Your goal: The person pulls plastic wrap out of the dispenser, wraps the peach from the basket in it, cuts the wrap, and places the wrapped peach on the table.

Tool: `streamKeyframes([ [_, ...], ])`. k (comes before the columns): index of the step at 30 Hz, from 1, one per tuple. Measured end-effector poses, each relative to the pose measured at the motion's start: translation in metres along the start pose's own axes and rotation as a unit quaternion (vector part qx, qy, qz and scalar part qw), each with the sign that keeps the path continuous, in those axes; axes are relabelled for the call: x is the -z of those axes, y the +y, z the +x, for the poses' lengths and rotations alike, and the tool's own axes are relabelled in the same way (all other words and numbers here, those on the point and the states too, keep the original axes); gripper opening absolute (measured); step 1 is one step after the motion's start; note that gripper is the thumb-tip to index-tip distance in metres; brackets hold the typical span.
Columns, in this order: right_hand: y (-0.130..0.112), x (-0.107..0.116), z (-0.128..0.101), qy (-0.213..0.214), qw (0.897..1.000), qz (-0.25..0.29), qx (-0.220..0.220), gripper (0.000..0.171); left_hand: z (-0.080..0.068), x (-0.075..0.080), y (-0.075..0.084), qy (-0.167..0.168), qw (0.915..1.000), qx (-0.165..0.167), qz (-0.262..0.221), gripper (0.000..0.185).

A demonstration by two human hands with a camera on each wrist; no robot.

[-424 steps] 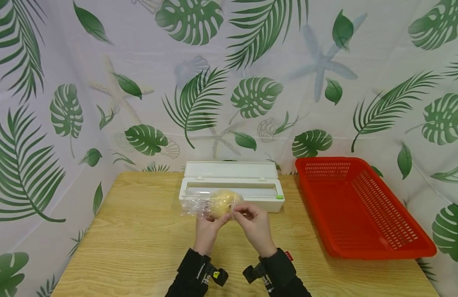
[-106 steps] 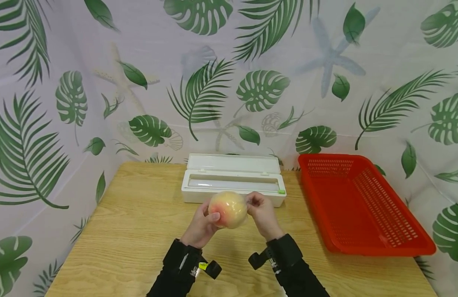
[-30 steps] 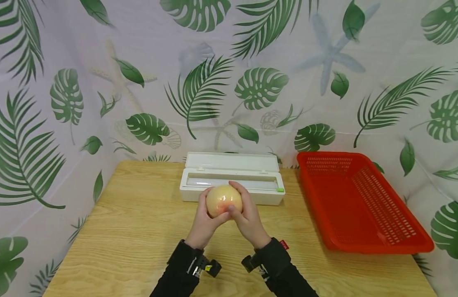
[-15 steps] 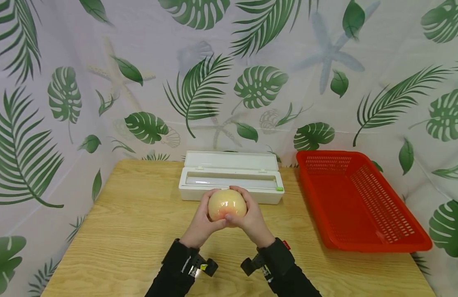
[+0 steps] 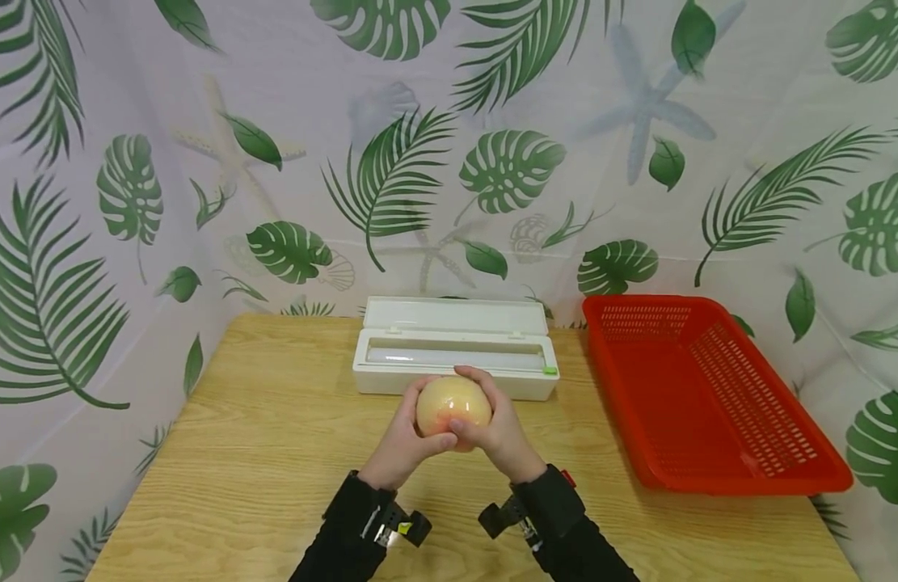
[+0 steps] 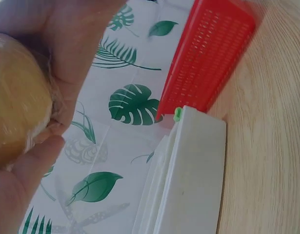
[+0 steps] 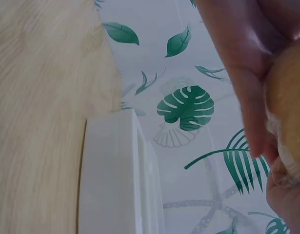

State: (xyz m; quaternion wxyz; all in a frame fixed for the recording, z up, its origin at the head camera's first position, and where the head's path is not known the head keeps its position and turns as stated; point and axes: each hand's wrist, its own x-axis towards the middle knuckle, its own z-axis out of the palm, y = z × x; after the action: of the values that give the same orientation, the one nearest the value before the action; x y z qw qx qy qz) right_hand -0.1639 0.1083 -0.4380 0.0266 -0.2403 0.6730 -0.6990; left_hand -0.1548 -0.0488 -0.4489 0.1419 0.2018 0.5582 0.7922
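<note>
A round yellow-pink fruit (image 5: 453, 409) wrapped in clear film is held above the wooden table (image 5: 259, 453) between both hands. My left hand (image 5: 407, 440) cups its left and underside, thumb across the front. My right hand (image 5: 498, 427) curls round its right side and top. The left wrist view shows the fruit (image 6: 15, 102) against the palm. In the right wrist view the fruit (image 7: 289, 122) sits behind my fingers (image 7: 245, 92). Just behind the hands lies the white cling-film dispenser (image 5: 454, 358), its lid open.
A red perforated plastic basket (image 5: 703, 396), with nothing in it, takes up the table's right side. A leaf-patterned curtain (image 5: 449, 162) closes off the back and both sides. Bare wood lies to the left of the hands and in front of them.
Over the earlier frames the loose film was smoothed tight around the fruit. In the last second both hands drifted slightly nearer with it, still cupping it.
</note>
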Motion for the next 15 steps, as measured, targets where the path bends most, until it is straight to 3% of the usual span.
streamKeyframes([
  [5,-0.002,0.009,0.001,-0.011,1.0,-0.006,0.0,0.081,0.003,0.003,-0.001,-0.016,0.9979,-0.002,0.063,0.09],
  [10,0.0,0.014,0.003,-0.001,1.0,-0.017,-0.003,0.076,0.006,0.004,0.002,0.03,0.9914,0.021,0.126,0.069],
  [12,0.0,0.014,0.004,0.015,0.999,-0.036,0.009,0.07,0.006,0.003,0.001,0.054,0.9914,0.027,0.117,0.062],
  [15,0.0,0.014,0.006,0.075,0.994,-0.072,0.041,0.056,0.006,0.002,-0.002,0.091,0.9921,0.037,0.078,0.06],
])
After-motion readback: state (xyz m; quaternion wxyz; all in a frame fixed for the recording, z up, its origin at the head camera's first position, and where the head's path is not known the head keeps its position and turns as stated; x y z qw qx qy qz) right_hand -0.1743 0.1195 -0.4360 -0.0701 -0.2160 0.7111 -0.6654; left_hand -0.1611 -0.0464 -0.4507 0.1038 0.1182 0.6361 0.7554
